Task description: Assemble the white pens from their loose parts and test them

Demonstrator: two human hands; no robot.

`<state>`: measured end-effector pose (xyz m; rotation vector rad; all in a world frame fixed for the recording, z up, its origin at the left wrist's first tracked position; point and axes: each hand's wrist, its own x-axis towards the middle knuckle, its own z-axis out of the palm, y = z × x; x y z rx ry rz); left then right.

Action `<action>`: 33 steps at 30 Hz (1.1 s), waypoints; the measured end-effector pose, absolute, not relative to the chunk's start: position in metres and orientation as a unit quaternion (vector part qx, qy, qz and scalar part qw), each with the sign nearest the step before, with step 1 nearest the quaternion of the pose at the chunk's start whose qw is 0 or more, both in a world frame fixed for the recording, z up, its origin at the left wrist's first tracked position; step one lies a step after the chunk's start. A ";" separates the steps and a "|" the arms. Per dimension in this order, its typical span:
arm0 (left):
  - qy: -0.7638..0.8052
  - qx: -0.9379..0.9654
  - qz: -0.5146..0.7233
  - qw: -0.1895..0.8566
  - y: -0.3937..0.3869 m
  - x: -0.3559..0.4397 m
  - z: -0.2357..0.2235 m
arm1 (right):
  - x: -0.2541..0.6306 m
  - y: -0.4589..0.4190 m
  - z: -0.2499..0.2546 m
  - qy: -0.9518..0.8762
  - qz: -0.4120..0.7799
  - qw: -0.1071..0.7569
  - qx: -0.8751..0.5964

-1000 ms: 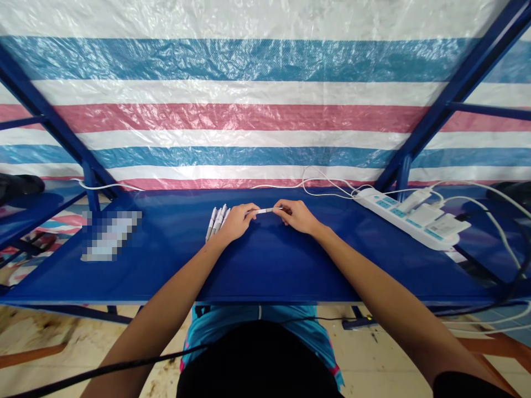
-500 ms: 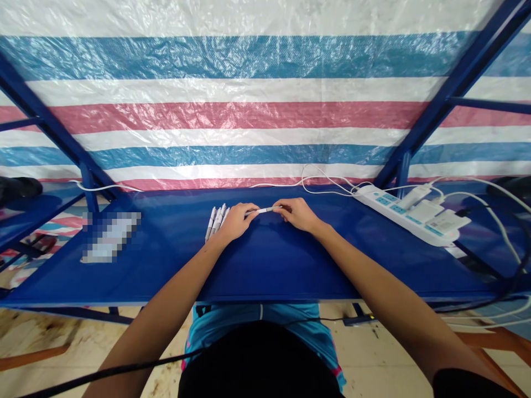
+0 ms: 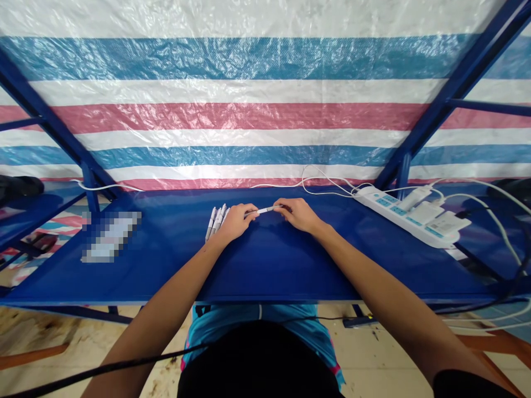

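Both my hands hold one thin white pen [image 3: 264, 210] level above the blue table [image 3: 265, 260]. My left hand [image 3: 234, 221] pinches its left end with the fingers closed. My right hand [image 3: 299, 214] pinches the right end, where the pen looks darker. Just left of my left hand, several more white pens [image 3: 214, 220] lie side by side on the table, partly hidden by my knuckles.
A white power strip [image 3: 409, 221] with plugged-in chargers and white cables lies at the right rear. A blurred pale patch [image 3: 110, 235] sits on the table's left. A striped tarp hangs behind, between blue frame posts. A black cable crosses below the table's front edge.
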<state>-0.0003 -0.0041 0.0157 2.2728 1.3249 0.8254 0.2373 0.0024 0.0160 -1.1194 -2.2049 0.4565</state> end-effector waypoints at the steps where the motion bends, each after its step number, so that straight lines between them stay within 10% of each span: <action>1: 0.470 0.809 0.297 0.190 -0.004 0.000 0.015 | 0.237 0.002 0.016 -0.835 0.170 0.307 -0.425; 33: 0.479 0.808 0.285 0.191 -0.005 0.002 0.017 | 0.236 0.001 0.016 -0.833 0.130 0.288 -0.453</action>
